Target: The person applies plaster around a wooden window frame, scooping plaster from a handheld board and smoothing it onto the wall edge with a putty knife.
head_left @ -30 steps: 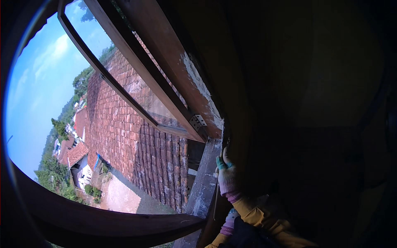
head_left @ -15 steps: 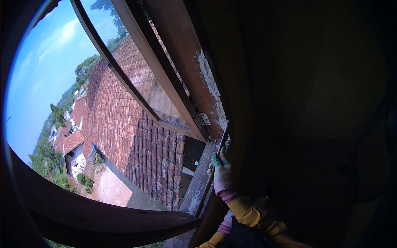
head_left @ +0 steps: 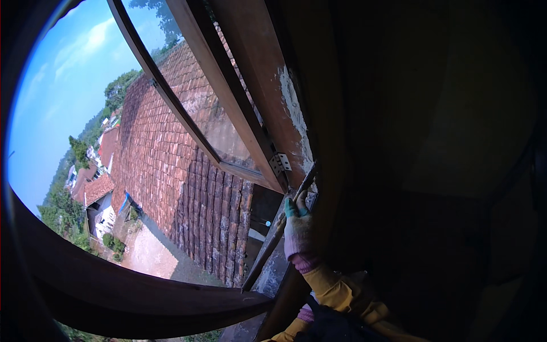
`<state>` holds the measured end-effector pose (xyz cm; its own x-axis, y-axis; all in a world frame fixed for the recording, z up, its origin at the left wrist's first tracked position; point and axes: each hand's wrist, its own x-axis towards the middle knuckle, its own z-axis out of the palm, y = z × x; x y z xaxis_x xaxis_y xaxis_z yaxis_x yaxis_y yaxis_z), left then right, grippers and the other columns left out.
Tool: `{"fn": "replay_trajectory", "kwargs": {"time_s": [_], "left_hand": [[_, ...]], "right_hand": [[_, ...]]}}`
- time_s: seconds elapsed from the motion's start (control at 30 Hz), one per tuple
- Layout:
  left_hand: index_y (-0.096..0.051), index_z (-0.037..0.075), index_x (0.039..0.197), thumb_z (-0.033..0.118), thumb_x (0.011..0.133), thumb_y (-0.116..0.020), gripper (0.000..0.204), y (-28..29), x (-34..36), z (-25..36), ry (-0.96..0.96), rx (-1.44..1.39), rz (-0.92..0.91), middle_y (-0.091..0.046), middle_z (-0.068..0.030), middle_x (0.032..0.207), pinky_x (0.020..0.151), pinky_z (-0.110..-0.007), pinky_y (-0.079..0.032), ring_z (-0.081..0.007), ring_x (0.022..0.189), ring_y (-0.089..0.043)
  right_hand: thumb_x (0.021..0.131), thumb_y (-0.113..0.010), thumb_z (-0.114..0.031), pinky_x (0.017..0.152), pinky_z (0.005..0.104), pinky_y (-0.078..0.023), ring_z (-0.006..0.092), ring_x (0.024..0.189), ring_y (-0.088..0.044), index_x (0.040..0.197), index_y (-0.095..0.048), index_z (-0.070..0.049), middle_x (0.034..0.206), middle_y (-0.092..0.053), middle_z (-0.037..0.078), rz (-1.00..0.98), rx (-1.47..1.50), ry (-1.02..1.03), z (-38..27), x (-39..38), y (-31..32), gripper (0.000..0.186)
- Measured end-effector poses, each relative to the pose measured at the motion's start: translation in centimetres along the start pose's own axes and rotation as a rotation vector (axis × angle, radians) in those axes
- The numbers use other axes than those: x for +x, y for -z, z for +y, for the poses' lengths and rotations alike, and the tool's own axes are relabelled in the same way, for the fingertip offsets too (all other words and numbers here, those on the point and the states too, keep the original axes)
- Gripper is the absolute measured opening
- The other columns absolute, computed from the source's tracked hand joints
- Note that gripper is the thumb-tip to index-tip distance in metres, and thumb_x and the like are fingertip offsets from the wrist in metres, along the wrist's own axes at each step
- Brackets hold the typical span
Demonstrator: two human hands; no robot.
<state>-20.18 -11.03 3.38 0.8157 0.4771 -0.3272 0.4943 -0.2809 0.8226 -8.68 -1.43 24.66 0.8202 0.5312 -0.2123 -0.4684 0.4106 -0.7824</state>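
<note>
My right hand (head_left: 298, 225), in a white-and-pink glove with teal fingertips, is closed on a long thin dark strip (head_left: 265, 253), which lies slanted along the weathered window sill (head_left: 268, 276). Just above my fingers are a metal hinge (head_left: 280, 163) on the open glazed wooden sash (head_left: 242, 119) and a white crusty patch (head_left: 293, 108) on the brown jamb. Lower down, my left hand (head_left: 306, 312) shows little more than its pink cuff; dark cloth and my right forearm hide its fingers.
Outside and below are a red tiled roof (head_left: 159, 165), small houses (head_left: 99, 194), trees and a pale yard (head_left: 148, 251). A dark curved timber (head_left: 142, 302) crosses the bottom of the opening. The right side is a dim interior wall (head_left: 444, 131).
My right hand has moved up and left along the sill, and the strip's lower end has swung left across it. The view has shifted slightly; my left hand has become more hidden.
</note>
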Motion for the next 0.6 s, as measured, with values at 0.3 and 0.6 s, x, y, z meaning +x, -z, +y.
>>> {"fn": "replay_trajectory", "kwargs": {"time_s": [0.3,0.6], "left_hand": [[-0.045,0.010,0.119,0.024,0.082,-0.056,0.041,0.5,-0.5,2.3,-0.010,-0.019,0.003,-0.059,-0.0139,0.103,0.074,-0.038,-0.046,-0.0317,0.093,-0.057],[-0.045,0.009,0.119,0.023,0.082,-0.055,0.041,3.0,-0.8,3.8,0.011,-0.074,0.071,-0.059,-0.0137,0.104,0.075,-0.037,-0.046,-0.0312,0.094,-0.057]], "right_hand": [[0.090,-0.050,-0.022,0.041,0.0192,-0.039,0.0054,0.044,-0.046,0.136,-0.029,-0.017,0.059,-0.048,-0.003,-0.081,0.158,-0.028,-1.0,0.4,-0.8,0.051],[0.090,-0.051,-0.015,0.055,0.0194,-0.042,0.0054,0.060,-0.046,0.130,-0.041,-0.012,0.078,-0.050,0.000,-0.131,-0.339,0.206,-3.8,-1.4,3.6,0.041]]}}
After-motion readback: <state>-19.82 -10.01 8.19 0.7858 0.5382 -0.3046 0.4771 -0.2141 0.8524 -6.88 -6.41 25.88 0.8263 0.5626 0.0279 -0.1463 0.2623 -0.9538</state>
